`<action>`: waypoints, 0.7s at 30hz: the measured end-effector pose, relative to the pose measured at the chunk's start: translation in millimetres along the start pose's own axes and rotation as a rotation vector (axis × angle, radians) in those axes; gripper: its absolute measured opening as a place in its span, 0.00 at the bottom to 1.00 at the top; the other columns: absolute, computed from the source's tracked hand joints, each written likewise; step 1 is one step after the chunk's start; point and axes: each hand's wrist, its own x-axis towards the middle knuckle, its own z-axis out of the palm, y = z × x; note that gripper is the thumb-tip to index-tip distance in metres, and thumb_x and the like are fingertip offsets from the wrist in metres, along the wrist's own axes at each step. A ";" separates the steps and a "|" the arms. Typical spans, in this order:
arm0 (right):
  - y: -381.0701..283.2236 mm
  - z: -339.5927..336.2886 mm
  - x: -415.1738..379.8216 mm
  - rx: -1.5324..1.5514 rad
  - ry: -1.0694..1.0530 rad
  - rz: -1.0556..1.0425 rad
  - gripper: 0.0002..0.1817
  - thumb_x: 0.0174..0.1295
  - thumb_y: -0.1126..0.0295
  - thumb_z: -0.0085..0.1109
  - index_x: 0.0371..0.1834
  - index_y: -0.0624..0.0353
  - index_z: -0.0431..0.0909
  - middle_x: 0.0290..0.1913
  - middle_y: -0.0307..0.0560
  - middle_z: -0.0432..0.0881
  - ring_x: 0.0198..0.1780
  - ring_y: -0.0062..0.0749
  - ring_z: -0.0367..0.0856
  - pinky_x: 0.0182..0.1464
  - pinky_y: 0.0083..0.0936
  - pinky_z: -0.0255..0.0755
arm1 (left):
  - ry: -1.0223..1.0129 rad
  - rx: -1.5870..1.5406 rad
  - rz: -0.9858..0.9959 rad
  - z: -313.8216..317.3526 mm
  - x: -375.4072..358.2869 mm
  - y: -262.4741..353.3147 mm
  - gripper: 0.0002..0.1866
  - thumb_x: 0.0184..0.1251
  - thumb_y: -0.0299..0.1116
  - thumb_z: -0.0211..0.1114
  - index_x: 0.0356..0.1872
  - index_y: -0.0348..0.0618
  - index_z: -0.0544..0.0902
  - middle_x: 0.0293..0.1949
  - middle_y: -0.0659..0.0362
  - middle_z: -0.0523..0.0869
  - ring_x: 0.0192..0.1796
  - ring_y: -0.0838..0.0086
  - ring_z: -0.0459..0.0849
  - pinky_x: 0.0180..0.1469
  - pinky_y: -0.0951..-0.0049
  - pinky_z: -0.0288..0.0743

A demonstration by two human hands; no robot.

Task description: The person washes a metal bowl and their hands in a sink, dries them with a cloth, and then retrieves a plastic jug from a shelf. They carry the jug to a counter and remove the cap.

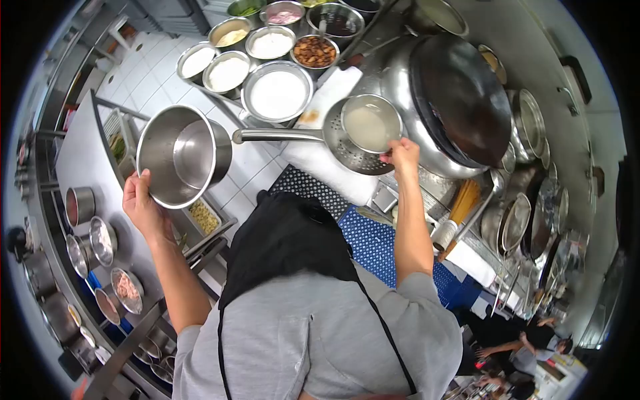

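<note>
My left hand (143, 203) is closed on the rim of a deep steel pot (217, 150), which is tilted so its bare inside shows. On the other side, my right hand (401, 157) pinches the edge of a small metal bowl (373, 124) with cloudy, pale liquid in it. That bowl overlaps a perforated ladle (337, 137) in this view. The ladle's long handle (283, 135) points left toward the pot. Just right of the bowl stands a big steel wok station with a dark wok (460, 100).
Bowls of white powder (277, 91), brown pieces (315, 52) and dark sauce (337, 20) stand at the top. A bamboo brush (463, 203) lies at right near stacked pans (517, 223). Left, a counter (87, 150) and bowls of food (127, 287). People (527, 350) work at lower right.
</note>
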 end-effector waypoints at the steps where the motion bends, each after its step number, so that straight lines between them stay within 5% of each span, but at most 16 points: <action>1: -0.7 3.1 -4.0 0.007 0.004 -0.015 0.04 0.58 0.78 0.56 0.27 0.67 0.77 0.24 0.44 0.78 0.19 0.25 0.76 0.21 0.22 0.80 | 0.020 -0.002 0.012 -4.5 4.0 1.0 0.11 0.65 0.22 0.64 0.23 0.42 0.76 0.31 0.61 0.82 0.31 0.82 0.78 0.36 0.81 0.74; 10: -41.0 -22.8 -30.7 0.003 0.065 -0.097 0.05 0.58 0.76 0.57 0.26 0.65 0.77 0.23 0.46 0.79 0.19 0.27 0.77 0.20 0.23 0.78 | 0.258 0.008 0.063 -49.1 77.7 9.6 0.13 0.64 0.23 0.66 0.22 0.44 0.73 0.24 0.65 0.79 0.25 0.85 0.76 0.25 0.82 0.68; 21: -238.9 31.1 -99.4 -0.066 0.208 -0.277 0.07 0.59 0.75 0.55 0.24 0.62 0.74 0.20 0.47 0.77 0.16 0.32 0.78 0.15 0.23 0.74 | 0.052 -0.128 -0.015 -102.7 209.0 -12.0 0.06 0.66 0.22 0.64 0.28 0.38 0.79 0.28 0.64 0.81 0.30 0.84 0.76 0.34 0.82 0.70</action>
